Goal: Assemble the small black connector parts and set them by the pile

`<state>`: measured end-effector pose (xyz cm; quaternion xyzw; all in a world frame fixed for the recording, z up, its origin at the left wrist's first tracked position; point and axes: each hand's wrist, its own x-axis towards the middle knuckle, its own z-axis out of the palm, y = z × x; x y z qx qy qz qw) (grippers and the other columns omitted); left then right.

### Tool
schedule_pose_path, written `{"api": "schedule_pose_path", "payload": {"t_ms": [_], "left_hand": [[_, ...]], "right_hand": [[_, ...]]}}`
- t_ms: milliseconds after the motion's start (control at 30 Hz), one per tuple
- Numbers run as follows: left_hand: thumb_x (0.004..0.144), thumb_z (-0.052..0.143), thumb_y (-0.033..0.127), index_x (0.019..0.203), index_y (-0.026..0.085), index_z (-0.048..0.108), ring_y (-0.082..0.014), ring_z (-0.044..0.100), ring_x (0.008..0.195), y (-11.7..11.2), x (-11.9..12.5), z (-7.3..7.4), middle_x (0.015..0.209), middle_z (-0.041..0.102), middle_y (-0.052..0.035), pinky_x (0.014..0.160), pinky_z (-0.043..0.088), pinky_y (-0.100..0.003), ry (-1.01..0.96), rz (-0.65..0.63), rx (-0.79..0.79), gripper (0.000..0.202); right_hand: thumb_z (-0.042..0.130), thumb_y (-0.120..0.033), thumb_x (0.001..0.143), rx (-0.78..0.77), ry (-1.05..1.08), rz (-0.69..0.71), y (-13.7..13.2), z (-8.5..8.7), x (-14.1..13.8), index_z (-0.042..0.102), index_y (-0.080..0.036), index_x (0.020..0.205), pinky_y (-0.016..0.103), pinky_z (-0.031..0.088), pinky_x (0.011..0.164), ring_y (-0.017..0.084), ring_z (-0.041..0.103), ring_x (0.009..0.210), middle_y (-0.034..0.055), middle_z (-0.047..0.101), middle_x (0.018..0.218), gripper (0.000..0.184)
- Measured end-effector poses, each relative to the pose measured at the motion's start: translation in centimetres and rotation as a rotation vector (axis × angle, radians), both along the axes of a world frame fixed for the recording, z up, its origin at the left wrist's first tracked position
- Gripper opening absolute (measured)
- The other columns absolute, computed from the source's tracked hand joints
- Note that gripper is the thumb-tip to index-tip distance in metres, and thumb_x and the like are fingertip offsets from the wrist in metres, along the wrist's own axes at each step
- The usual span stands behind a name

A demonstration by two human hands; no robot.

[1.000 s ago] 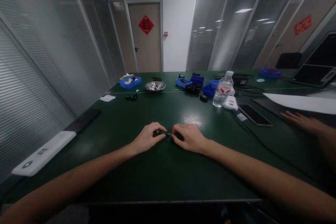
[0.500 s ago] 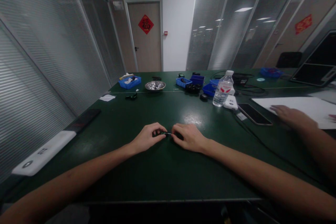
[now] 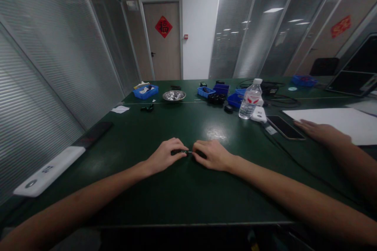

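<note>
My left hand (image 3: 167,153) is closed in a pinch on a small dark piece with a hint of green (image 3: 184,151), just above or on the green table (image 3: 165,200). Opposite it, my right hand (image 3: 211,154) pinches a thin, pale, rod-like tip (image 3: 190,152) that reaches toward the dark piece. Most of what the right fingers hold is hidden, so I cannot tell its kind. The two hands are a short gap apart, and both rest low over the tabletop.
A water bottle (image 3: 249,100) and a phone (image 3: 285,127) stand and lie to the right, by a co-worker's hand (image 3: 324,131) on white paper (image 3: 359,123). A metal bowl (image 3: 174,96) and blue bins (image 3: 146,91) sit farther back. A white power bank-like box (image 3: 48,170) lies left.
My hands stay nearly in place, with the small dark piece shifted slightly right and down. The co-worker's hand has slid left over the paper's edge, toward the phone.
</note>
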<state>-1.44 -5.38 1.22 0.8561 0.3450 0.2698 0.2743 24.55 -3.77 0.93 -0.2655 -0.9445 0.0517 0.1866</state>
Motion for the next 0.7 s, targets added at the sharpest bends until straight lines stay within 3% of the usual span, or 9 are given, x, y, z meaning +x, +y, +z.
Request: {"api": "schedule_pose_path", "payload": {"t_ms": [700], "left_hand": [[0.097, 0.065, 0.029, 0.114, 0.022, 0.074, -0.0184, 0.065, 0.102, -0.27, -0.10, 0.16, 0.111, 0.070, -0.0051, 0.091, 0.052, -0.033, -0.118, -0.007, -0.022, 0.020]], "right_hand": [[0.047, -0.032, 0.104, -0.053, 0.071, 0.039, -0.19, 0.13, 0.24, 0.057, -0.019, 0.105, 0.025, 0.041, 0.065, 0.012, 0.058, 0.071, 0.0020, 0.064, 0.089, 0.017]]}}
